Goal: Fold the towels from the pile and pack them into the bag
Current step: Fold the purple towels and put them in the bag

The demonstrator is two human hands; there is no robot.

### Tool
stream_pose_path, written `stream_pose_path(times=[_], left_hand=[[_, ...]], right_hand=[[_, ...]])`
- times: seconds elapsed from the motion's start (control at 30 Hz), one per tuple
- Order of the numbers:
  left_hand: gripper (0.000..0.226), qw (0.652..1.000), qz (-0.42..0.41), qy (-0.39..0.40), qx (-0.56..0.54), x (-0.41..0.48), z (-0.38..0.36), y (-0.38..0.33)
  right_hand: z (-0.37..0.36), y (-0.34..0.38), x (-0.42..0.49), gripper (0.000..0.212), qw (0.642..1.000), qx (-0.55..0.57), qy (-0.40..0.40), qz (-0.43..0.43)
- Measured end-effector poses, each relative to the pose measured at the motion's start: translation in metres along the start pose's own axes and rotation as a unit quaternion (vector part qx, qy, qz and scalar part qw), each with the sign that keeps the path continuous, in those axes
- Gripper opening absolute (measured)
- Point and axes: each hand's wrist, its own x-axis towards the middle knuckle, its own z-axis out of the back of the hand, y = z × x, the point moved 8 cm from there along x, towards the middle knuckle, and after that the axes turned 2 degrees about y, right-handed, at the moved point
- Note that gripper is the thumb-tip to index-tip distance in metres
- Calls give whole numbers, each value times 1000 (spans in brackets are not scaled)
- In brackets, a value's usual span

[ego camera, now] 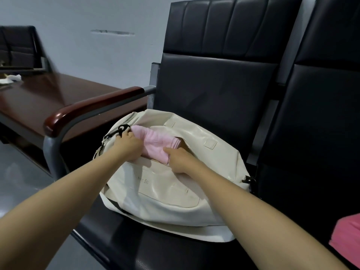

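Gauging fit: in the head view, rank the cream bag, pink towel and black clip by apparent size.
1. cream bag
2. pink towel, partly hidden inside the bag
3. black clip, clearly smallest

We look forward and down from a wide-angle camera worn on the head, close over a black chair (214, 84) that fills the frame from centre to 6 o'clock. Our forearms enter from 7 and 5 o'clock. The left hand (128, 146) and right hand (181, 161) grip a pink towel (155, 141) at the mouth of a cream bag (165, 193), near centre. Toward 10 o'clock the view opens onto a dark wooden table (39, 96) and a pale wall (97, 16). A second chair (321, 114) is cropped at 3 o'clock.
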Motion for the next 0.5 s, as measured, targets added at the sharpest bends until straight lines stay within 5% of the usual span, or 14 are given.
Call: stream_pose_path(times=[0.2,0.5], left_hand=[[40,976,-71,-79,-189,-63,53,-43],[28,912,-235,-91,-324,-189,90,-222]], right_hand=[[53,-31,-83,34,978,180,-106,25],[97,-188,-285,31,957,158,-215,-116]])
